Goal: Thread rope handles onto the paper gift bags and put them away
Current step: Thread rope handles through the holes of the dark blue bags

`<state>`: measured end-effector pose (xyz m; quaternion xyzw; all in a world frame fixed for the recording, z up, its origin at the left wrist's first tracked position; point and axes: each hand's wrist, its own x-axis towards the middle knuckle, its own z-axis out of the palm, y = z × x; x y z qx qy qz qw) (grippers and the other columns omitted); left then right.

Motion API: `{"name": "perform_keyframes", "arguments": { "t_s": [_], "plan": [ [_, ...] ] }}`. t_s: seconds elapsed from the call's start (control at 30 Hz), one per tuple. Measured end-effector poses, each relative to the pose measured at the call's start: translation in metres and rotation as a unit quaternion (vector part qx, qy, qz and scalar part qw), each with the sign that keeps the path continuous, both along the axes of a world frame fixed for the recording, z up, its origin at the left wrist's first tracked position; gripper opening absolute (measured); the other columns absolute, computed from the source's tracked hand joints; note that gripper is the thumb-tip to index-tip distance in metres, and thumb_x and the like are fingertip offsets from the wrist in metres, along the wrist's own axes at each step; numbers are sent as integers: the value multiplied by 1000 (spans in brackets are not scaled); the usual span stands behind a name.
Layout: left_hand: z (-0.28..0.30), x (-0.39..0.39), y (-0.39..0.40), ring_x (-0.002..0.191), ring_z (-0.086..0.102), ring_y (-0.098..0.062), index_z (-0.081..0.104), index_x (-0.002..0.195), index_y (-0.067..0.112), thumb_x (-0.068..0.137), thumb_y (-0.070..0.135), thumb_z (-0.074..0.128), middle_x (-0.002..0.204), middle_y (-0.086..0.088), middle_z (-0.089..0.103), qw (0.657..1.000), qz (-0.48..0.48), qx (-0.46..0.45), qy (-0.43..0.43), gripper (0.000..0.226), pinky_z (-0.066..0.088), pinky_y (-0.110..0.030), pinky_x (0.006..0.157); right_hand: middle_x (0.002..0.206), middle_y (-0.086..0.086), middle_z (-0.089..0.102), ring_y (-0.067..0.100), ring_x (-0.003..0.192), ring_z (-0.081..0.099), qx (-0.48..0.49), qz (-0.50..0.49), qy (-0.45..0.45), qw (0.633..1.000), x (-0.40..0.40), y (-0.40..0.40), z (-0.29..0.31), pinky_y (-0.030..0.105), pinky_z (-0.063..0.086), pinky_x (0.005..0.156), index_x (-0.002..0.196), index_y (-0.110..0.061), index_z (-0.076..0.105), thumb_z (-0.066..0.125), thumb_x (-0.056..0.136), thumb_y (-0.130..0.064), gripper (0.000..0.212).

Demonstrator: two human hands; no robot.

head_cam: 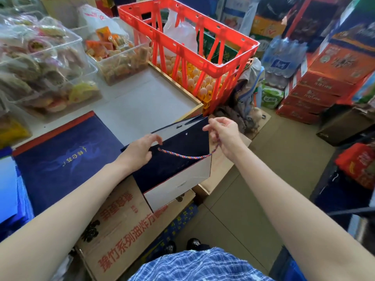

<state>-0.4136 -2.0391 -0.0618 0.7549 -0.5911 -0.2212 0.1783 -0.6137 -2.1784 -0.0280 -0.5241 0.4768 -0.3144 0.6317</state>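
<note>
1 navy paper gift bag, mouth open, gripped at its rim by left hand; right hand pinching multicoloured rope handle; red crate holding eggs.

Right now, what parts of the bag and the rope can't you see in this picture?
Head view only:
- The rope end at the left hole: hidden under the left hand, so a knot cannot be told.
- The rope's other end: lost inside the right hand.
- The inside of the navy gift bag: its near panel blocks it.
- The gold writing on the flat bag: too small and blurred to read.
</note>
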Motion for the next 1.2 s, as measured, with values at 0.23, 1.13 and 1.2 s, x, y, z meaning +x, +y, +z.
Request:
{"name": "perform_keyframes", "arguments": {
  "t_s": [0.23,1.13,1.2],
  "plan": [
    [10,-16,-18,93,60,-18,49,95,22,88,17,55,91,2,64,987,90,33,128,11,37,-25,77,92,4,72,11,69,66,-59,130,116,983,-10,23,-43,15,50,59,98,-10,56,50,96,-11,7],
    [15,-87,-56,108,59,-21,62,122,17,91,13,51,123,-6,63,998,6,-2,59,33,45,-27,86,90,6,64,16,83,58,-241,-1,301,923,-14,47,-46,25,45,74,86,-8,66,61,88,-17,10],
    [13,-87,-55,108,59,-22,62,122,17,91,13,51,123,-6,63,998,7,-2,68,33,45,-27,85,91,6,65,12,80,57,-231,17,284,930,-18,43,-46,15,41,64,89,-8,66,62,88,-17,10]
  ]
}}
